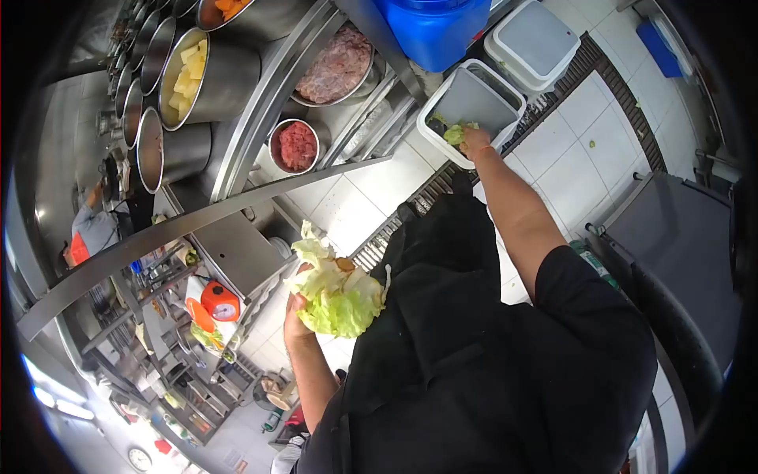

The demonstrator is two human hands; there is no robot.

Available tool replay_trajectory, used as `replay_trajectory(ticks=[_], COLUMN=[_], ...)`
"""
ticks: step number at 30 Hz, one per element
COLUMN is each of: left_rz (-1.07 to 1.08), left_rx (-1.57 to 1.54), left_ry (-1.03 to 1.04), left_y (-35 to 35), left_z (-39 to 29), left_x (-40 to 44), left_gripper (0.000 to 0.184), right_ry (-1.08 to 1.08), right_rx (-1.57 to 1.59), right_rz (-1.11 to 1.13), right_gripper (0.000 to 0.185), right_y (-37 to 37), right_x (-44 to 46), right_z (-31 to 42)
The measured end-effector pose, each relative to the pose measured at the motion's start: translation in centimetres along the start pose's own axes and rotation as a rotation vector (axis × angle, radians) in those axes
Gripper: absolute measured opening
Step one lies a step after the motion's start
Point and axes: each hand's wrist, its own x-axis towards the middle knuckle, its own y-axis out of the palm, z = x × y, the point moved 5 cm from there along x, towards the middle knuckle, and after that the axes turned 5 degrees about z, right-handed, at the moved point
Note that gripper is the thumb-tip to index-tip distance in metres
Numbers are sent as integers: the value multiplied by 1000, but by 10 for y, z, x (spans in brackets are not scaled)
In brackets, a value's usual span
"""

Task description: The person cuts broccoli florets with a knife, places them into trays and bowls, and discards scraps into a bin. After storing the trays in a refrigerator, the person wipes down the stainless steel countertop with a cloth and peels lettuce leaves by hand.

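Observation:
A head of pale green lettuce with a browned stem end rests in my left hand, whose fingers are partly behind the leaves. My right hand reaches over a white bin with a grey swing lid. A small piece of green leaf is between its fingers, at the bin's opening. More leaf bits show just inside the rim.
Steel shelving at the upper left holds pots and a bowl of ground meat. A second bin and blue container stand beyond. A grey-topped unit is at right. Another person works far left.

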Motion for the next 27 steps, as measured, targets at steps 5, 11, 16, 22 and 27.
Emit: replay_trajectory(ticks=[5, 11, 16, 22, 27], left_rz=[32, 58, 178, 93, 52], left_rx=[-127, -292, -405, -434, -460], left_ry=[68, 84, 151, 126, 39], left_y=[18, 19, 61, 129, 223], left_z=[11, 41, 26, 32, 24], left_x=[-4, 23, 37, 73, 85], left_gripper=[113, 80, 73, 78, 81], right_ry=[-21, -168, -320, -298, -96], right_rx=[94, 430, 564, 398, 335], right_rz=[240, 489, 358, -92, 208], right_gripper=[19, 17, 19, 22, 24], right_y=[14, -23, -95, -132, -134], right_x=[-37, -177, -113, 34, 172], right_z=[6, 97, 213, 301, 316])
